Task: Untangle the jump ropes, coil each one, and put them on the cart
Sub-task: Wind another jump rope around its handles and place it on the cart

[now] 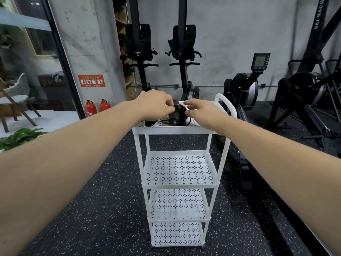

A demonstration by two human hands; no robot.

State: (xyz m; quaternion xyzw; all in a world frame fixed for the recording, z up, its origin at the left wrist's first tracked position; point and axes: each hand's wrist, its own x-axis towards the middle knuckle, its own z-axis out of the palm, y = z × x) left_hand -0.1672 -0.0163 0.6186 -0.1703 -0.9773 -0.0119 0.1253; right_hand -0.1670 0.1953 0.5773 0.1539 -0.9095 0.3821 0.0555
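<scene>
- Jump ropes [177, 116]: a black bundle is noted on the top shelf of the white cart [166, 129], with handles uppermost and thin cord trailing beside them.
- Left hand [156, 105]: the fingers [170, 108] are curled, and the bundle's upper left is pinched.
- Right hand [203, 112]: the bundle's right side is touched by the fingertips; whether it is gripped cannot be told.
- Handling, as judged: light overall. The cord is limp and springy and is expected to uncoil; the handles are stiff and smooth. Hold is best taken across coil and handles together.

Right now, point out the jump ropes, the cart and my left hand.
jump ropes [176, 115], head view, on the black bundle.
cart [175, 129], head view, on the top tray's front rim.
left hand [156, 104], head view, on its back.
</scene>
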